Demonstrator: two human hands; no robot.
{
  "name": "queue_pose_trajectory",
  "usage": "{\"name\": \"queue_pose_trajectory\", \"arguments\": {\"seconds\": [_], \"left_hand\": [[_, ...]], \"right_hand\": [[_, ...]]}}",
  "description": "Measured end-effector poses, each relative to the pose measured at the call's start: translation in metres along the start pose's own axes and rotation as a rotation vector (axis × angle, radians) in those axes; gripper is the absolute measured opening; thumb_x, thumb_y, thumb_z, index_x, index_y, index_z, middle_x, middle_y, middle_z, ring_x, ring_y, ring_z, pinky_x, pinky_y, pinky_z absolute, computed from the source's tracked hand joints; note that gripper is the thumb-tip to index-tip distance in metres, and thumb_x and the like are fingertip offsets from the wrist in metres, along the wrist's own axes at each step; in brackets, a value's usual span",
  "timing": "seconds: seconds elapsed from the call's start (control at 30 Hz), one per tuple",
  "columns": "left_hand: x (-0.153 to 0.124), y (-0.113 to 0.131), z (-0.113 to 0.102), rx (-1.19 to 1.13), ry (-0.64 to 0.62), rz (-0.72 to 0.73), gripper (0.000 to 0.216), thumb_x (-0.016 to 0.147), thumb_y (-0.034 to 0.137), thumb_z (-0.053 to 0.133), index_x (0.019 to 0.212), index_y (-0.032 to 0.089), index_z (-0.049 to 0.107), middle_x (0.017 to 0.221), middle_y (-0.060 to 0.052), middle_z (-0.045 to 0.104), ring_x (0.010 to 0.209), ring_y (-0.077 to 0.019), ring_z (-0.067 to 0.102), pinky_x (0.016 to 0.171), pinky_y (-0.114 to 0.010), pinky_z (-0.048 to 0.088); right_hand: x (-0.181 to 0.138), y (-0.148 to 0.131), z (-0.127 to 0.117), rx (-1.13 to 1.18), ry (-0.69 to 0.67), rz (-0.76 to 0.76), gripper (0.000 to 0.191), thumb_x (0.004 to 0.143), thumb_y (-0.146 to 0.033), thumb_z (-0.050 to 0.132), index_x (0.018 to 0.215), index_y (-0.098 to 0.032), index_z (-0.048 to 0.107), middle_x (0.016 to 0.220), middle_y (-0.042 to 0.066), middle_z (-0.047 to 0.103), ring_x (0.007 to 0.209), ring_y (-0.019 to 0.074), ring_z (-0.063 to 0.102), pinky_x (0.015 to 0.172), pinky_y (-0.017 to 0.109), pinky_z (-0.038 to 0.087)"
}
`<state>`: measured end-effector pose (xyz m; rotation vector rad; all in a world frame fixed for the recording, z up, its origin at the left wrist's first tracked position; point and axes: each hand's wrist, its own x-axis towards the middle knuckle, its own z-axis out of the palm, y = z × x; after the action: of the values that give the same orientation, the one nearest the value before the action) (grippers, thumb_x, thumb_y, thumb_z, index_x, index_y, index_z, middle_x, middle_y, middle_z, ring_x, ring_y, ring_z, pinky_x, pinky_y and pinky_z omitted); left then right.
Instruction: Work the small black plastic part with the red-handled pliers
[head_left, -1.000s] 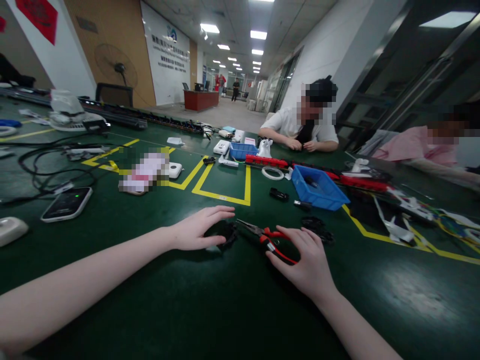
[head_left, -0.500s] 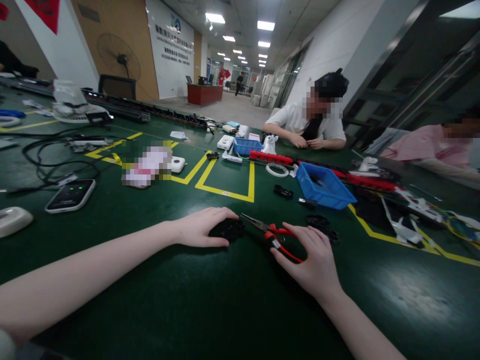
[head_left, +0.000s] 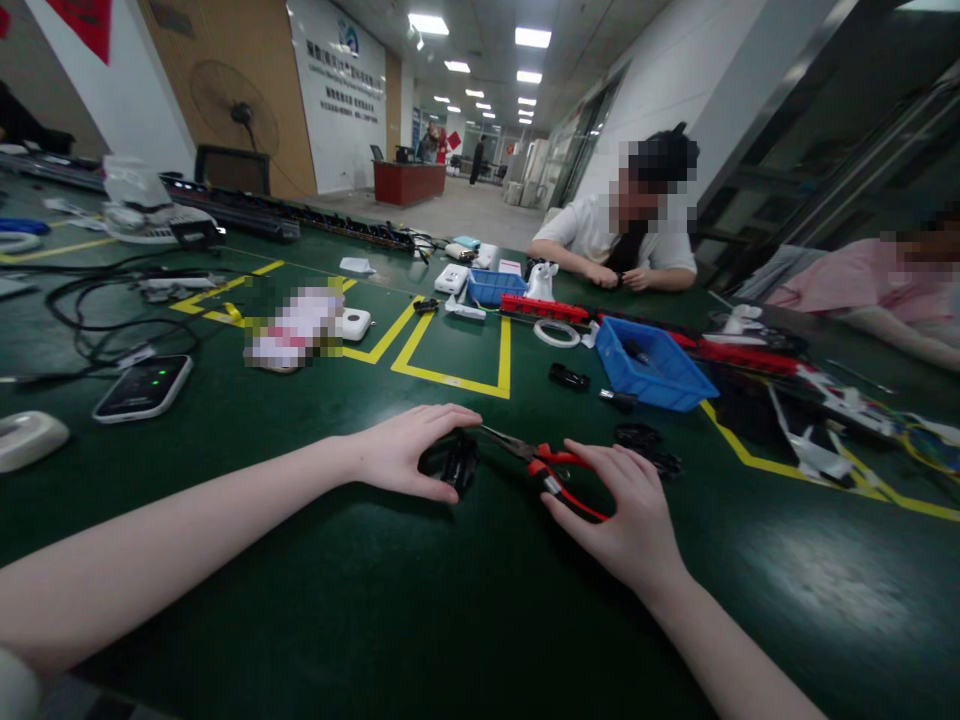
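Observation:
My left hand holds a small black plastic part between its thumb and fingers, low over the green table. The part's exact kind is too dark to make out. In my right hand are needle-nose pliers with red and black handles, the thumb on one handle and the fingers along the other. Their slim jaws point left and reach the fingertips of my left hand, just above the black part. Whether the jaw tips touch the part cannot be seen.
Beyond my right hand lie loose black parts and a blue bin. A phone, a white-edged device and black cables lie to the left. Two people sit across the table, near red strips.
The black part has turned in my left hand and now stands more upright. My left fingertips have shifted slightly up to the pliers' tips. My right hand has hardly moved.

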<state>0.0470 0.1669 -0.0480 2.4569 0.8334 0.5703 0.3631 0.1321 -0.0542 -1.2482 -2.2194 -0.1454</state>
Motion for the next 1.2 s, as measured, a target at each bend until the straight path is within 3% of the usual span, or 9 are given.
{"name": "queue_pose_trajectory", "arguments": {"seconds": [0.13, 0.4, 0.73, 1.2], "left_hand": [[-0.0007, -0.0005, 0.0006, -0.006, -0.041, -0.002, 0.078, 0.082, 0.042, 0.071, 0.148, 0.021, 0.035, 0.144, -0.014, 0.051, 0.132, -0.0302, 0.05, 0.111, -0.047, 0.038], [0.0015, 0.0021, -0.0029, -0.033, -0.057, -0.05, 0.068, 0.078, 0.041, 0.076, 0.136, 0.019, 0.049, 0.132, -0.012, 0.06, 0.121, -0.0289, 0.057, 0.102, -0.042, 0.044], [0.0023, -0.0014, -0.0006, -0.001, -0.057, 0.012, 0.064, 0.079, 0.04, 0.075, 0.135, 0.021, 0.05, 0.134, -0.01, 0.06, 0.123, -0.0276, 0.056, 0.105, -0.041, 0.042], [0.0032, -0.001, -0.0015, 0.004, -0.059, 0.055, 0.06, 0.079, 0.039, 0.074, 0.132, 0.02, 0.051, 0.134, -0.011, 0.06, 0.124, -0.0269, 0.056, 0.107, -0.042, 0.041]], "right_hand": [[-0.0001, -0.0009, 0.0, 0.041, -0.014, -0.061, 0.056, 0.078, -0.048, 0.068, 0.128, -0.024, 0.057, 0.115, 0.008, 0.069, 0.108, 0.0284, 0.064, 0.106, 0.053, 0.039], [-0.0009, -0.0002, 0.0017, 0.133, -0.074, -0.056, 0.059, 0.078, -0.047, 0.07, 0.131, -0.025, 0.055, 0.117, 0.008, 0.069, 0.111, 0.0283, 0.063, 0.108, 0.055, 0.039], [0.0018, -0.0038, 0.003, 0.181, -0.119, -0.066, 0.058, 0.079, -0.046, 0.07, 0.131, -0.024, 0.057, 0.119, 0.009, 0.069, 0.114, 0.0295, 0.063, 0.11, 0.059, 0.039], [0.0017, -0.0008, 0.0023, 0.211, -0.071, -0.097, 0.058, 0.078, -0.041, 0.073, 0.13, -0.023, 0.056, 0.116, 0.008, 0.07, 0.109, 0.0282, 0.066, 0.111, 0.061, 0.038]]}}
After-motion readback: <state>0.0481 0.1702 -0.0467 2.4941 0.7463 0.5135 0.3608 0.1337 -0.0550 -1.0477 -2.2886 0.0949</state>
